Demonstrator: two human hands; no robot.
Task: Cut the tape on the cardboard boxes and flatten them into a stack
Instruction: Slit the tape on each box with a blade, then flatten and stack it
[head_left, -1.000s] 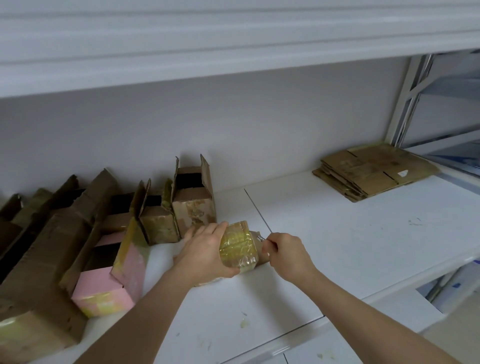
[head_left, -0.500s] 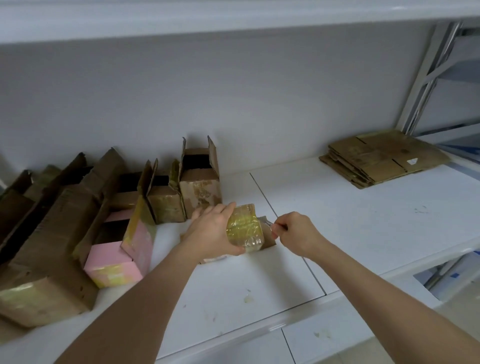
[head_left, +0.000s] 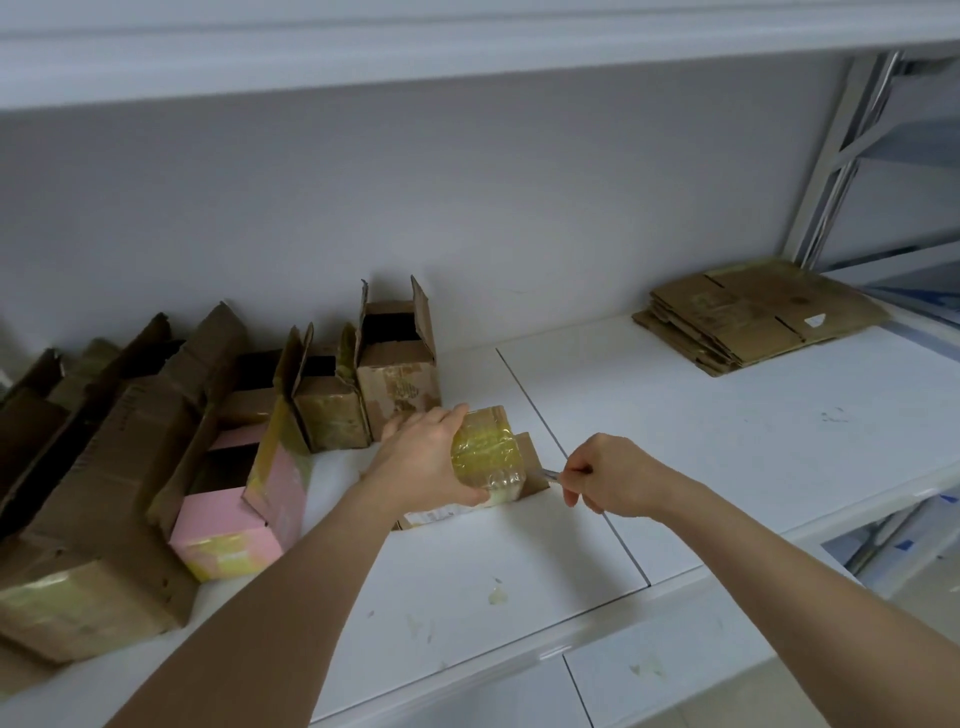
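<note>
the right hand (head_left: 613, 475) is curled closed round a small blade (head_left: 545, 473), pinching its handle, with the metal tip laid against the taped end of the small box (head_left: 485, 457). the left hand (head_left: 423, 460) grips that box from above and behind, fingers wrapped over its top and thumb along the near side, pinning it on its side on the white shelf (head_left: 727, 431). the box lies just in front of the row of opened boxes, its yellowed tape (head_left: 483, 452) facing the blade.

the step in hand looks like the tape cut on this box; flattening is not yet begun. the next move likely calls for drawing the blade along the seam while the left hand holds firm and keeps its thumb out of the blade's line, since the thumb sits near the cut.

both forearms reach forward from the lower edge of view, the right wrist bent inward toward the box.

further out, the pink box (head_left: 234, 525) and other open brown boxes (head_left: 332, 410) stand to the left, and the flattened stack (head_left: 753, 317) lies well apart at the far right of the shelf.
</note>
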